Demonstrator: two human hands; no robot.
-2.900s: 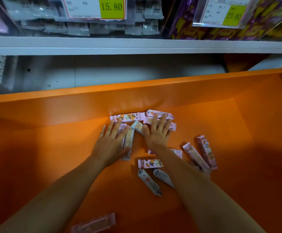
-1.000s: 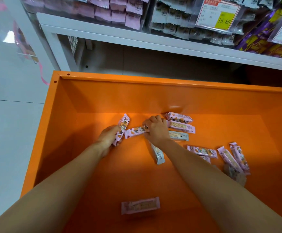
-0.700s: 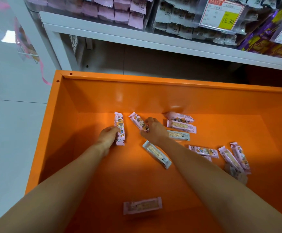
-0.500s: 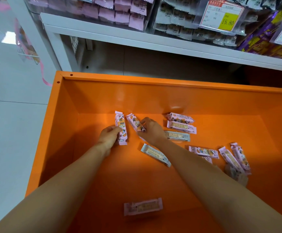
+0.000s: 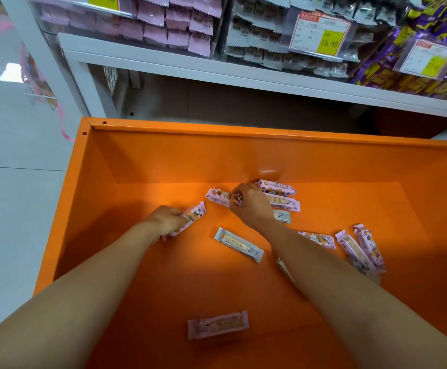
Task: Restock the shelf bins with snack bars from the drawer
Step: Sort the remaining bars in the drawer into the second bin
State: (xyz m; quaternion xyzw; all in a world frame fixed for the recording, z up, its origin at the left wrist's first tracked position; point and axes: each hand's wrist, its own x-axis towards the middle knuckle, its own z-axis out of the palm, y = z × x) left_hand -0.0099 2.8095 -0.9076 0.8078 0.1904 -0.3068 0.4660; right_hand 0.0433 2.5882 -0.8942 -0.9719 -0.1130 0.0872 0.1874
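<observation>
Both my arms reach down into a deep orange drawer (image 5: 147, 158). My left hand (image 5: 167, 219) grips a pink snack bar (image 5: 194, 214) that sticks out to the upper right of its fingers. My right hand (image 5: 249, 205) pinches one end of another pink snack bar (image 5: 218, 196) near the drawer's back wall. Several more wrapped bars lie loose on the drawer floor: a grey-white one (image 5: 239, 245) between my arms, a stack (image 5: 279, 194) just right of my right hand, a group (image 5: 360, 247) at the right and a single bar (image 5: 218, 324) near the front.
Above the drawer runs a white shelf (image 5: 243, 75) with clear bins of pink packets (image 5: 174, 27), grey-white packets (image 5: 259, 41) and purple packs (image 5: 414, 57), with yellow price tags (image 5: 329, 42). Grey tiled floor (image 5: 9, 209) lies left of the drawer.
My left hand has turned its bar from upright to slanting and drawn it back and left. My right hand has shifted toward the back wall, still on its bar.
</observation>
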